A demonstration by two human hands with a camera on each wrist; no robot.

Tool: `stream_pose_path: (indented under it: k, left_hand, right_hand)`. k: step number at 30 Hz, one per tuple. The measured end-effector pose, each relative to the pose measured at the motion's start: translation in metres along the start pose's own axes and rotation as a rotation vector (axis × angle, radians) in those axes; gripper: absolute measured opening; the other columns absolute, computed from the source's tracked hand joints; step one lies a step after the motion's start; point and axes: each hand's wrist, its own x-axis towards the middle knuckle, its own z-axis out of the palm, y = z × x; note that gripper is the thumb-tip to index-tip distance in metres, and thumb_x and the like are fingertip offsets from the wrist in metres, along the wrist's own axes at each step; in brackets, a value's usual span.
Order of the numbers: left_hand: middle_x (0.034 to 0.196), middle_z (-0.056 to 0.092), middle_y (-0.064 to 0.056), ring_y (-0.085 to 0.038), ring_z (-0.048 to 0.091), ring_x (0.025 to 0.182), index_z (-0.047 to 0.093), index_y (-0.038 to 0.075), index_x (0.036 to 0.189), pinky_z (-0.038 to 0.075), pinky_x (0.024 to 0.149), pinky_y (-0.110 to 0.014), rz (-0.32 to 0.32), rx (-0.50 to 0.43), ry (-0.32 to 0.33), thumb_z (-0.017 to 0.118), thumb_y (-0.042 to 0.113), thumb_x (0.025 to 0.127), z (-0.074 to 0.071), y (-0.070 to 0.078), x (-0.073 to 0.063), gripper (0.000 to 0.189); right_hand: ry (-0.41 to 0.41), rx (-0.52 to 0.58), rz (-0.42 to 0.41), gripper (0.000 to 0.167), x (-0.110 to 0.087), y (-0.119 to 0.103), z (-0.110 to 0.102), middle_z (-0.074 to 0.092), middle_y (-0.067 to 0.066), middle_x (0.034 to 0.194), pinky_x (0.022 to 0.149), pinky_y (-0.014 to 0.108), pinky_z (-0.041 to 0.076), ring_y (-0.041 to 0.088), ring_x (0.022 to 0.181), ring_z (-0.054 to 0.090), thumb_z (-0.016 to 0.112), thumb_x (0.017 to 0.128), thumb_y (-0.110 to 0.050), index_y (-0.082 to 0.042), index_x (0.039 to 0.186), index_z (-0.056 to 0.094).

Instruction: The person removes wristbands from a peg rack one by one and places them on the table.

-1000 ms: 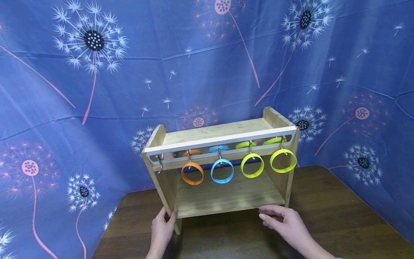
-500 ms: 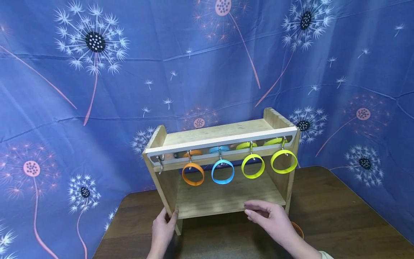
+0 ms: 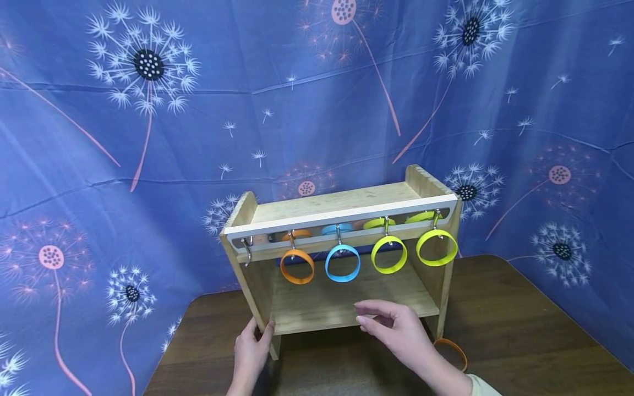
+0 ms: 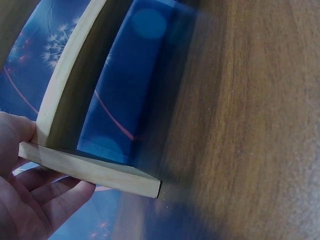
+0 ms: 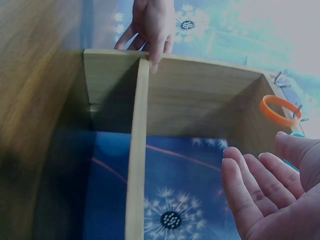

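A small wooden shelf (image 3: 346, 320) stands on the table, a hook rail (image 3: 342, 214) along its upper front. From its hooks hang an orange ring (image 3: 297, 282), a blue ring (image 3: 343, 280) and two yellow-green rings (image 3: 389, 271); the leftmost hook (image 3: 246, 254) is bare. My left hand (image 3: 250, 352) grips the lower left side panel (image 4: 95, 170), thumb inside and fingers behind it. Before the lower board, my right hand (image 3: 398, 333) hovers with fingers loosely bent and nothing in them. In the right wrist view its fingers (image 5: 260, 190) point toward the shelf's interior.
Another orange ring (image 3: 464, 360) stands on the brown table (image 3: 520, 330) by the shelf's right leg, partly hidden behind my right forearm. A blue dandelion-print cloth (image 3: 317, 110) hangs behind the table.
My right hand has moved left along the shelf's front, away from the right leg, uncovering the orange ring on the table. My left hand keeps its grip on the panel.
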Motion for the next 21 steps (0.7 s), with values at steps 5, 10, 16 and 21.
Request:
stream_pose_path:
  k: [5, 10, 16, 21]
  left_hand:
    - [0.064, 0.059, 0.004, -0.011, 0.050, 0.057, 0.064, 0.014, 0.085, 0.040, 0.055, -0.029, -0.016, 0.000, -0.004, 0.069, 0.023, 0.091, 0.000, 0.000, 0.000, 0.012]
    - [0.066, 0.061, 0.005, -0.012, 0.050, 0.058, 0.064, 0.015, 0.085, 0.041, 0.056, -0.030, -0.013, -0.007, 0.002, 0.069, 0.022, 0.091, 0.000, 0.001, 0.000, 0.011]
    - [0.064, 0.059, 0.005, -0.012, 0.049, 0.057, 0.064, 0.014, 0.085, 0.040, 0.055, -0.030, -0.012, -0.012, 0.005, 0.070, 0.022, 0.090, 0.000, 0.001, 0.000, 0.011]
    - [0.065, 0.060, 0.004, -0.012, 0.050, 0.058, 0.065, 0.014, 0.086, 0.040, 0.055, -0.029, -0.015, -0.020, 0.001, 0.069, 0.022, 0.090, 0.000, 0.000, 0.000, 0.010]
  right_hand:
    - [-0.006, 0.022, -0.024, 0.027, 0.004, -0.010, 0.010, 0.071, 0.013, 0.108, 0.074, 0.030, 0.055, 0.015, 0.083, 0.070, 0.070, 0.090, -0.016, -0.003, 0.113, 0.068]
    - [0.010, -0.010, -0.068, 0.023, 0.011, -0.014, 0.018, 0.072, 0.005, 0.104, 0.075, 0.030, 0.055, 0.018, 0.085, 0.070, 0.072, 0.090, -0.019, -0.009, 0.111, 0.071]
    - [0.007, -0.022, -0.094, 0.023, 0.019, -0.019, 0.026, 0.072, 0.001, 0.105, 0.078, 0.029, 0.054, 0.015, 0.090, 0.069, 0.072, 0.090, -0.022, -0.012, 0.111, 0.071]
    - [-0.010, 0.030, -0.089, 0.026, 0.025, -0.027, 0.029, 0.072, 0.005, 0.107, 0.078, 0.029, 0.054, 0.017, 0.092, 0.070, 0.072, 0.090, -0.021, -0.009, 0.113, 0.070]
